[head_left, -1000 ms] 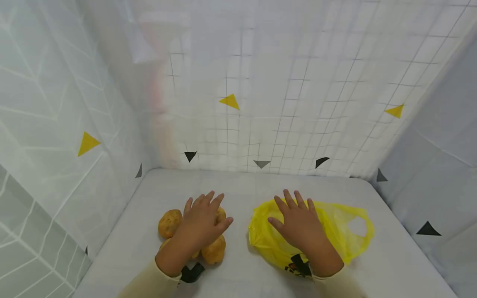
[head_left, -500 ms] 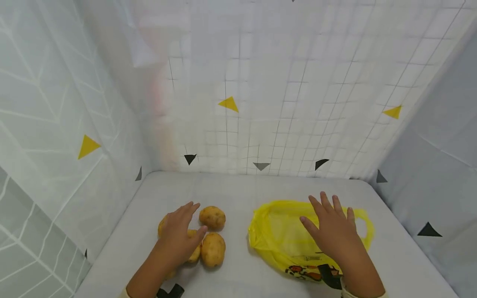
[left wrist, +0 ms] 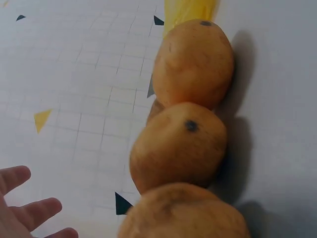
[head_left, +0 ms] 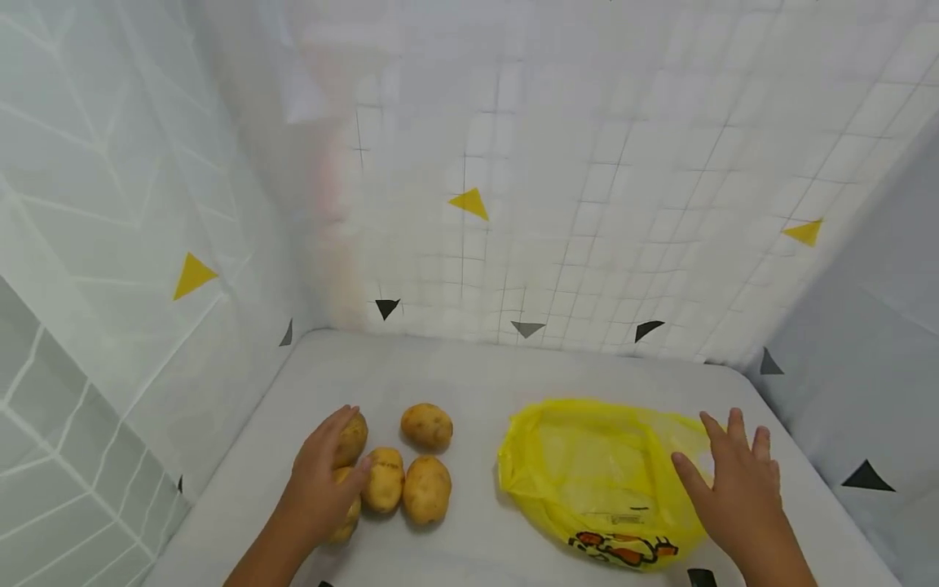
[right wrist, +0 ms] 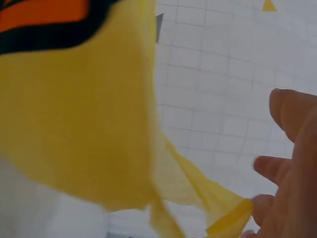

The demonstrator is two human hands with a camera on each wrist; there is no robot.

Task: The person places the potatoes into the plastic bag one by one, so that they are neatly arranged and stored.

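Observation:
Several brown potatoes lie together on the left of the table; one potato [head_left: 428,427] sits a little behind the others, and another potato [head_left: 427,491] is on the right side of the group. My left hand [head_left: 317,481] hovers at the group's left side with fingers extended, partly covering two potatoes; whether it touches them I cannot tell. Potatoes line up close to the left wrist camera, the middle potato [left wrist: 179,148] with a dark spot. On the right lies a yellow plastic bag [head_left: 587,465] with a printed cartoon. My right hand [head_left: 748,497], fingers spread, covers part of its handle end.
The white-covered table [head_left: 480,546] has hanging white sheets on its left, back and right. The back sheet [head_left: 557,163] carries grid lines and yellow and black triangle marks. A gap of table separates the potatoes from the bag.
Both hands have moved apart, the left one leftward off most of the potatoes, the right one rightward along the bag. More of the potatoes and the bag's print show. Potatoes and bag stay put.

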